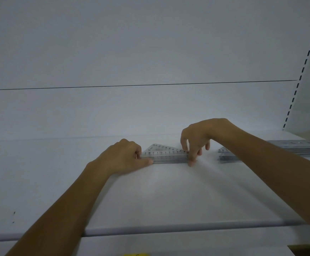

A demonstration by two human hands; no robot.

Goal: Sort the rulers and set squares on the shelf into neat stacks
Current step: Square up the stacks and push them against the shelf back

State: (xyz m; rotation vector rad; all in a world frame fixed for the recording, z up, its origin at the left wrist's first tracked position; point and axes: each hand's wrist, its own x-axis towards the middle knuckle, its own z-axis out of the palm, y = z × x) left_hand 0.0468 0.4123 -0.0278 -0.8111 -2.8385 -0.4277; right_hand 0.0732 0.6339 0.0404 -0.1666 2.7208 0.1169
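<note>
From the head camera, a white shelf point(150, 191) fills the lower half of the frame, with a grey front rail point(169, 228) running along its near edge. Near the middle of the shelf, close to the back, lies a stack of set squares point(167, 156) made of clear plastic, its long edge facing the person and printed number scales visible on the top piece. Both bare forearms reach in from the bottom corners, and the hands meet the stack at opposite ends. The left hand point(122, 157) grips the left end, its fingers curled over the top and the thumb laid along the front edge. The right hand point(202, 135) arches over the right end with its fingers bent downward, the tips pinching that corner of the stack and touching the shelf surface beside it. To the right, partly hidden behind the right forearm, a second pile of set squares point(225, 156) rests on the shelf, well apart from the held stack. Farther right, a pile of clear rulers point(298, 147) lies flat along the back and runs out of the frame. Behind everything stands a plain white back panel point(132, 52) crossed by one thin horizontal seam, and a slotted upright point(302, 71) rises at the right side. A small yellow object point(135, 254) shows at the bottom edge, too cut off to identify.
</note>
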